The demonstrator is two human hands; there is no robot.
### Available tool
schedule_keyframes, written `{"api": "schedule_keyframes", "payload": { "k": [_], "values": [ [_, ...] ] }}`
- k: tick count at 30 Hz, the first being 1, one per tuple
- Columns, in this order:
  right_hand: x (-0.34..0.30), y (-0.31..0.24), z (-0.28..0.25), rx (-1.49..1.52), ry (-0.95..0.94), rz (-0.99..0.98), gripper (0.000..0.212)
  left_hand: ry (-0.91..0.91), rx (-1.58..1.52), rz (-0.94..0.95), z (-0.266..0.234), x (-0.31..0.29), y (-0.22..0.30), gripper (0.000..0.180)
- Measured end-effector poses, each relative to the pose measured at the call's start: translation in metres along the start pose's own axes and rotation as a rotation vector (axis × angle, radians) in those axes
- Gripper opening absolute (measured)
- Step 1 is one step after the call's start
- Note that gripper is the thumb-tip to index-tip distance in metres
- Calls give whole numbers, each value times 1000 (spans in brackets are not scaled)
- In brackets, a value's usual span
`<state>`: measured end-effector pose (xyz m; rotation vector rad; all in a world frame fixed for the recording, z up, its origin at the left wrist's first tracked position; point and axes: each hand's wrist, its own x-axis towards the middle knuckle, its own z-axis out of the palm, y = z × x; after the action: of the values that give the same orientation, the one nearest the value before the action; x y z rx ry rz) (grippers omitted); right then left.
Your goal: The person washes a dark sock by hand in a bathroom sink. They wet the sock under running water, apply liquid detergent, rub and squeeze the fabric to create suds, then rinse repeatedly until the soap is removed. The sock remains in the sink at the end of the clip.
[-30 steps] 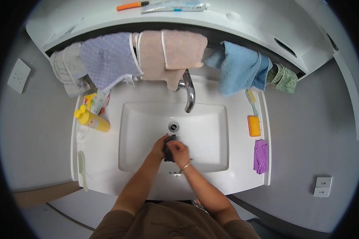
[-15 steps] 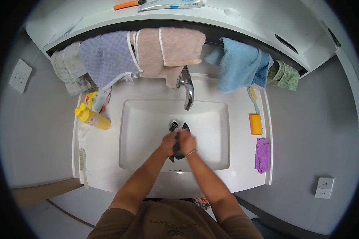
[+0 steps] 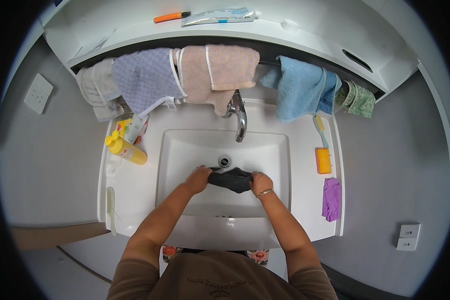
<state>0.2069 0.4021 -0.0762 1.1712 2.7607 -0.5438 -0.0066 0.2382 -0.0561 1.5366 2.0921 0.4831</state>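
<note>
In the head view, the left hand (image 3: 199, 180) grips one end of a dark grey cloth (image 3: 230, 181) and the right hand (image 3: 260, 184), with a bracelet (image 3: 264, 192) at its wrist, grips the other; the cloth is stretched between them over the sink (image 3: 182, 150), just nearer the person than the drain (image 3: 224, 161); the tap (image 3: 240, 122) stands beyond, its spout pointing toward the basin; on the counter to the right, a small brush (image 3: 321, 131), an orange block (image 3: 323, 161) and a crumpled purple cloth (image 3: 331, 200) lie in a row; to the left are yellow bottles (image 3: 127, 150) and, nearer the person, a pale comb (image 3: 110, 210); a purple towel (image 3: 145, 77), a peach towel (image 3: 195, 75) and a blue towel (image 3: 305, 90) hang behind the sink.
</note>
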Motion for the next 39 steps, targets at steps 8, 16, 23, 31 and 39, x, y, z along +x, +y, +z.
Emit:
{"api": "schedule_keyframes", "payload": {
  "k": [8,16,23,31,39],
  "values": [
    [-9,5,-39,1881,-114,1,22,328,-1535,-261,-6,8,3,18],
    [-38,-150,0,921,675,-254,15,177,-2308,-72,90,54,0,29],
    [10,-116,-18,910,672,71,12,274,-1703,-503,30,21,70,41],
    [32,-74,17,875,425,124,16,-128,-2135,-503,34,12,58,45],
    [-5,-69,12,1959,-422,363,38,-118,-2152,-403,5,2,33,27]
  ]
}}
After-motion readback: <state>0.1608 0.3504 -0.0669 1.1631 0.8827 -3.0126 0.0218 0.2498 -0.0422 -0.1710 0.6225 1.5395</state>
